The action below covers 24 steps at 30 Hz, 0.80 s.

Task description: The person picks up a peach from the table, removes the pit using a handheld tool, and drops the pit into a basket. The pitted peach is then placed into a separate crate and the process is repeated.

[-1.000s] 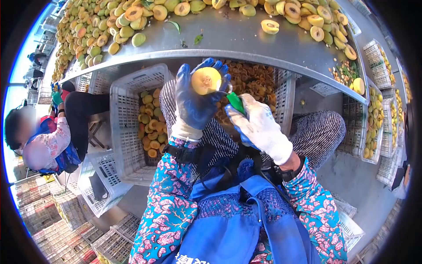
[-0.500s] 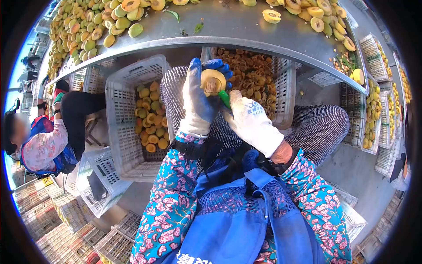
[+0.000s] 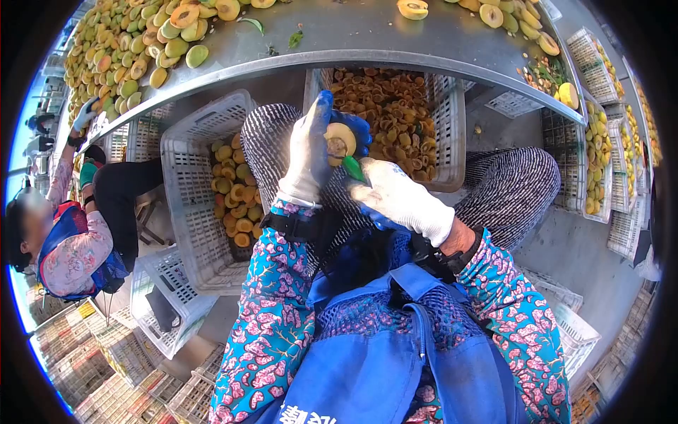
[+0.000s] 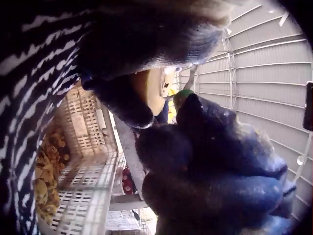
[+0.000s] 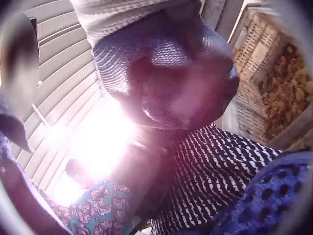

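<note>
In the head view, the gloved left hand (image 3: 311, 148) holds a halved yellow fruit (image 3: 341, 138), cut side up, above the lap. The gloved right hand (image 3: 402, 198) grips a green-handled tool (image 3: 353, 168) whose end meets the fruit's lower edge; its working tip is hidden. The left wrist view shows the fruit (image 4: 155, 88) between the left hand's dark fingers (image 4: 122, 105), with the tool's green handle (image 4: 183, 98) in the right hand (image 4: 220, 156) beside it. In the right wrist view the right hand (image 5: 166, 73) is curled, its grip hidden by glare and shadow.
A metal table (image 3: 339, 44) with piled fruit halves runs across the top. Below it stand a crate of fruit (image 3: 205, 191) at left and a crate of dark orange pieces (image 3: 452, 134) in the middle. Another person (image 3: 78, 247) sits at far left; stacked crates (image 3: 621, 162) stand at right.
The fruit half's cut face, smooth-looking at first, now shows a darker centre at its lower left. The tool has shifted from the fruit's right side to its lower edge. The seated person's arm has reached toward the table.
</note>
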Each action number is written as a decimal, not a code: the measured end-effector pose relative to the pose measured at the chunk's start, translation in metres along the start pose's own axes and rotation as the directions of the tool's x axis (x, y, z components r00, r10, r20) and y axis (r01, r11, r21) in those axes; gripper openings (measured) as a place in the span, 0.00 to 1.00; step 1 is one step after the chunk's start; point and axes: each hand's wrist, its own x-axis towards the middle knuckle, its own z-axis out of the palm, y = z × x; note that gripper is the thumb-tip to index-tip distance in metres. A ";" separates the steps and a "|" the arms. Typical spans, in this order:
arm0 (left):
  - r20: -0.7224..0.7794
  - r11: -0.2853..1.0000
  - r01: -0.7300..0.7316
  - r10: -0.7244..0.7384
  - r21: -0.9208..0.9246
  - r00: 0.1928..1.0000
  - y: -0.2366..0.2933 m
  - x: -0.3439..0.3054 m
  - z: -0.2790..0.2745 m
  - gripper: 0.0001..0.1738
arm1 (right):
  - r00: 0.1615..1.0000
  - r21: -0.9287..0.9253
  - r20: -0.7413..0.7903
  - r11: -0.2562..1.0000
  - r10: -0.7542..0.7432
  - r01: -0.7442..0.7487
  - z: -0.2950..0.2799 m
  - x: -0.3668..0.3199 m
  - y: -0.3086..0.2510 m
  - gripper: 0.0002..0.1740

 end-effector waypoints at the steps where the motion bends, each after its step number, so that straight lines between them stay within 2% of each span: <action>1: 0.011 1.000 0.012 -0.012 0.026 1.000 -0.001 -0.001 0.000 0.30 | 0.995 0.066 0.059 0.994 0.084 -0.088 -0.005 -0.003 -0.009 0.14; 3: 0.023 0.998 0.047 -0.048 0.042 0.999 0.001 -0.003 0.003 0.31 | 0.957 0.352 0.196 0.896 0.212 -0.270 -0.010 -0.007 -0.015 0.13; 4: 0.013 0.996 0.079 -0.080 0.037 0.997 0.004 -0.006 0.005 0.31 | 0.929 0.547 0.280 0.756 0.240 -0.360 -0.011 -0.009 -0.014 0.11; 5: 0.003 0.993 0.111 -0.111 0.032 0.994 0.006 -0.007 0.007 0.31 | 0.897 0.698 0.368 0.565 0.244 -0.440 -0.011 -0.011 -0.014 0.10; 6: -0.005 0.993 0.115 -0.115 0.042 0.993 0.005 -0.005 0.007 0.31 | 0.897 0.741 0.380 0.507 0.224 -0.441 -0.009 -0.009 -0.016 0.08; 9: -0.031 0.988 0.139 -0.138 0.065 0.990 0.004 0.002 0.007 0.32 | 0.913 0.804 0.368 0.435 0.174 -0.406 -0.005 -0.009 -0.011 0.07; 11: -0.049 0.979 0.191 -0.188 0.070 0.981 0.002 0.004 0.006 0.33 | 0.920 0.762 0.340 0.517 0.195 -0.391 -0.001 -0.008 -0.007 0.07; 12: -0.017 0.962 0.171 -0.172 0.214 0.985 0.001 0.004 0.004 0.36 | 0.915 0.714 0.338 0.573 0.223 -0.403 -0.004 -0.009 -0.008 0.08; 13: -0.005 0.951 0.181 -0.186 0.251 0.982 0.000 0.004 0.003 0.37 | 0.908 0.661 0.335 0.623 0.253 -0.417 -0.007 -0.010 -0.009 0.08; 14: 0.006 0.939 0.190 -0.200 0.286 0.980 -0.001 0.005 0.003 0.38 | 0.877 0.681 0.414 0.556 0.245 -0.477 -0.016 -0.013 -0.011 0.08; 15: 0.018 0.927 0.197 -0.213 0.318 0.977 -0.002 0.006 0.004 0.39 | 0.869 0.765 0.459 0.416 0.186 -0.492 -0.018 -0.016 -0.007 0.09; 16: 0.028 0.911 0.196 -0.221 0.363 0.975 -0.003 0.008 0.003 0.40 | 0.866 0.800 0.475 0.335 0.156 -0.499 -0.014 -0.017 -0.004 0.10; 19: 0.047 0.918 0.224 -0.253 0.327 0.966 0.000 0.007 0.005 0.40 | 0.862 0.861 0.507 0.050 0.001 -0.507 -0.002 -0.014 0.002 0.12; 20: -0.009 0.918 0.290 -0.299 0.269 0.954 -0.001 0.007 0.006 0.40 | 0.860 0.859 0.506 -0.059 -0.059 -0.509 0.002 -0.013 0.003 0.13; 23: 0.052 0.958 0.274 -0.279 0.085 0.959 0.004 0.003 0.014 0.40 | 0.833 0.800 0.514 -0.237 -0.204 -0.551 0.005 -0.009 0.008 0.15; 24: -0.035 0.955 0.285 -0.283 0.078 0.958 0.009 -0.001 0.020 0.39 | 0.831 0.757 0.466 -0.349 -0.304 -0.552 0.011 -0.005 0.014 0.16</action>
